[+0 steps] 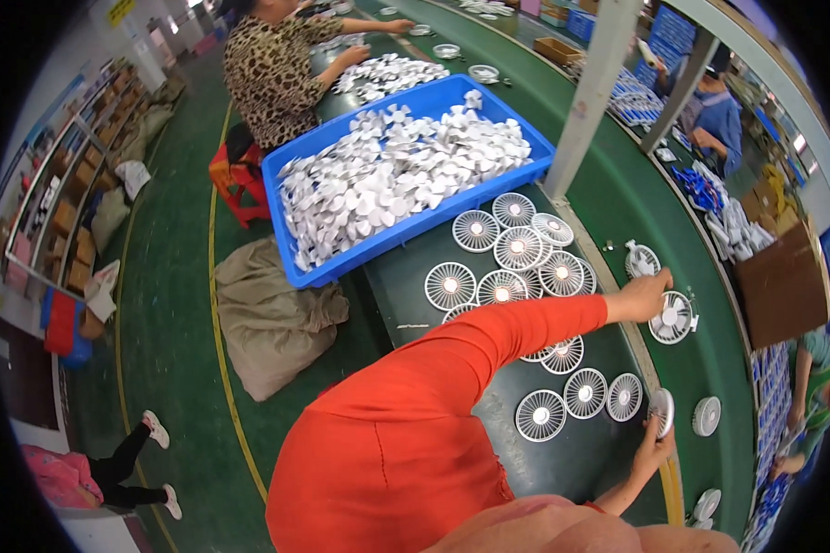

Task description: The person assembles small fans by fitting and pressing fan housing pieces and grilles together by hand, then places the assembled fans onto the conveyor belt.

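Note:
My left hand [644, 297], at the end of a red sleeve, reaches over the green conveyor belt with its fingers bent together. It is between a white fan head [673, 319], where blades show, and another white fan head [642, 261]; what the fingertips grip is hidden. My right hand [650, 453], lower down at the belt's edge, holds a white round fan guard [662, 412] tilted on its side. Several round white fan guards [585, 393] with radial ribs lie on the dark worktable beside my arms, some overlapping and partly behind my left arm.
A blue tray [406, 215] heaped with white fan blades [378, 189] stands at the table's far end. Beyond it a co-worker [272, 69] works at a pile of white blades. A grey post [595, 92] rises beside the belt. A tan sack [277, 318] sits on the floor.

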### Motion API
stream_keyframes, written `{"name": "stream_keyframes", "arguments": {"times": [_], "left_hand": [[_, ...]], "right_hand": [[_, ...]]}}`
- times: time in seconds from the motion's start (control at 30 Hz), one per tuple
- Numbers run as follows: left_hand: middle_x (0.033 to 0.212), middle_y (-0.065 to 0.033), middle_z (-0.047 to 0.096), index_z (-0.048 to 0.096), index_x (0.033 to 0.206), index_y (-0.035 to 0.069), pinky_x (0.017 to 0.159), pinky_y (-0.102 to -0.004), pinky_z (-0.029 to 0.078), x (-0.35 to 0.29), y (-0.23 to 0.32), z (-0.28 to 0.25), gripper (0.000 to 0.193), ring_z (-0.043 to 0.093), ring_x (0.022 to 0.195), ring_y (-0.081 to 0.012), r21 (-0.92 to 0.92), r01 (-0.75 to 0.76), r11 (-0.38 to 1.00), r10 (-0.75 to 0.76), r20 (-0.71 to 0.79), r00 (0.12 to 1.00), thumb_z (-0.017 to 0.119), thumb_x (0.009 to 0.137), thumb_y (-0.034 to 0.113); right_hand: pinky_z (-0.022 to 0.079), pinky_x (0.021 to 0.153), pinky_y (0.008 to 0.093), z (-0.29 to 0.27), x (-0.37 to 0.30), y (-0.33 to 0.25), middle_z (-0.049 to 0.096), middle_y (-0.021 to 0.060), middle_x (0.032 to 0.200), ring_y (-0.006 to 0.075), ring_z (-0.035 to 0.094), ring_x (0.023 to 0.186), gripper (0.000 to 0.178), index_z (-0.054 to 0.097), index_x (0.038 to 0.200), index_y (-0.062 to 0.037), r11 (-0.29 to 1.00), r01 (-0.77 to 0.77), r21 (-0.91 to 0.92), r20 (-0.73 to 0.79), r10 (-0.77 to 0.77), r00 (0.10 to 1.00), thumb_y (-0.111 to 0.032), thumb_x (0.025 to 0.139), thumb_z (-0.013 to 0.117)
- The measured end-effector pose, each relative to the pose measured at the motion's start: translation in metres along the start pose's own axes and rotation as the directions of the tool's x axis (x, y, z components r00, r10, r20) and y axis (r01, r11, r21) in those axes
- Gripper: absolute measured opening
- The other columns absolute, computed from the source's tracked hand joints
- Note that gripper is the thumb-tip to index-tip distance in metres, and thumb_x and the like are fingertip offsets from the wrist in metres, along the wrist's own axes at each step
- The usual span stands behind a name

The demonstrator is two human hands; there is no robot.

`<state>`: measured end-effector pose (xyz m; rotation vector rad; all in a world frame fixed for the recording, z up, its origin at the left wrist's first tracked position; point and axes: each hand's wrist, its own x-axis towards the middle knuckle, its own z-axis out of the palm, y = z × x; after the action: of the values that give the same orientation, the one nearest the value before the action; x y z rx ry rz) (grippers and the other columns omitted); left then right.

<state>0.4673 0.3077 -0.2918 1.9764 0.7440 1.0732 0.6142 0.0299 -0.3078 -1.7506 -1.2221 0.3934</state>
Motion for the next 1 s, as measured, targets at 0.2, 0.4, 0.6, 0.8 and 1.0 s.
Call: {"name": "stream_keyframes", "arguments": {"times": [0.2,0.4,0.6,0.8,1.0], "left_hand": [[0.104,-0.0152,0.059,0.042,0.123,-0.002,0.074,-0.0387,0.059,-0.063,0.034,-0.027,0.045,0.066,0.092,-0.0251,-0.721,0.518,0.46,-0.165,0.504,0.848,0.054,0.08,-0.004],[0.109,-0.0068,0.057,0.037,0.127,0.006,0.074,-0.0328,0.056,-0.083,0.049,-0.031,0.049,0.062,0.095,-0.0138,-0.713,0.585,0.386,-0.098,0.599,0.795,0.039,0.1,0.047],[0.101,-0.0036,0.058,0.05,0.114,0.01,0.065,-0.0258,0.051,-0.089,0.053,-0.021,0.042,0.058,0.086,-0.0097,-0.687,0.52,0.507,-0.184,0.504,0.844,0.039,0.1,0.048],[0.107,-0.0042,0.058,0.056,0.114,0.006,0.085,-0.0291,0.045,-0.09,0.051,-0.014,0.038,0.055,0.098,-0.0119,-0.807,0.591,-0.003,-0.12,0.587,0.801,0.043,0.1,0.039],[0.121,-0.0055,0.052,0.043,0.129,0.005,0.093,-0.0283,0.042,-0.103,0.072,-0.01,0.04,0.052,0.108,-0.0145,-0.884,0.313,0.349,-0.216,0.249,0.944,0.043,0.1,0.033]], "right_hand": [[0.05,0.049,0.0218,0.022,0.021,-0.056,0.065,0.0091,0.102,0.0128,0.064,0.077,0.033,0.052,0.124,-0.0007,0.851,-0.091,0.518,-0.198,0.223,0.954,-0.015,0.094,0.058],[0.043,0.094,0.0303,0.061,0.045,-0.089,0.057,0.0127,0.123,0.0191,0.056,0.107,0.041,0.049,0.132,0.0008,0.979,0.148,0.143,-0.34,-0.092,0.936,-0.008,0.093,0.056],[0.036,0.102,0.0431,0.078,0.04,-0.106,0.05,0.0202,0.13,0.0337,0.048,0.121,0.038,0.049,0.131,0.0028,0.86,0.401,-0.317,-0.205,-0.475,0.856,-0.013,0.097,0.044],[0.026,0.109,0.0473,0.109,0.033,-0.11,0.032,0.0229,0.146,0.0384,0.031,0.135,0.086,0.03,0.144,0.0009,0.843,0.438,-0.314,-0.106,-0.489,0.866,-0.064,0.09,0.042],[0.028,0.109,0.0428,0.123,0.033,-0.113,0.031,0.0211,0.148,0.0338,0.035,0.135,0.098,0.022,0.147,-0.0003,0.931,0.357,0.08,-0.158,-0.342,0.926,-0.077,0.086,0.033]]}}
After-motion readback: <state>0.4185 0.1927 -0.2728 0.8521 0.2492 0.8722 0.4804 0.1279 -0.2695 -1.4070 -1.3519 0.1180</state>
